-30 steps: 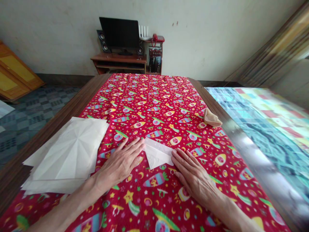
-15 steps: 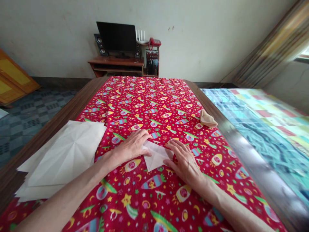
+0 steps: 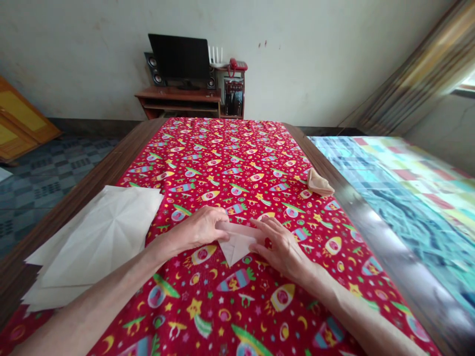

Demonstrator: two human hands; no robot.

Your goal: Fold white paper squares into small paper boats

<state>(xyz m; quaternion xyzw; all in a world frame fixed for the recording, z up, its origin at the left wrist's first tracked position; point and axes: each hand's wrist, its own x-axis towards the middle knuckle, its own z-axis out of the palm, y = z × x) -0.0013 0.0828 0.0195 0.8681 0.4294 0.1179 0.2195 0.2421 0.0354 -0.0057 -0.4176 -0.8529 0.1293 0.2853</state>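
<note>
A folded sheet of white paper (image 3: 238, 244) lies on the red patterned cloth (image 3: 230, 306), one point toward me and a narrow band along its far edge. My left hand (image 3: 208, 225) pinches its left corner between thumb and fingers. At the right corner my right hand (image 3: 280, 242) grips the paper, thumb below and fingers above. Fingertips cover both corners. To the left rests a stack of creased cream paper sheets (image 3: 107, 237). A small folded cream paper piece (image 3: 319, 183) sits near the cloth's right edge.
The cloth covers a dark wooden table (image 3: 122, 151). Beyond its far end stands a desk (image 3: 178, 94) with a monitor (image 3: 180, 57), speakers and a red telephone (image 3: 237, 64). A bed with a blue checked cover (image 3: 371, 168) is on the right.
The paper's far edge now shows a folded band, and its point has shifted slightly toward me. My left fingers have curled in from lying across the far edge to pinch the corner.
</note>
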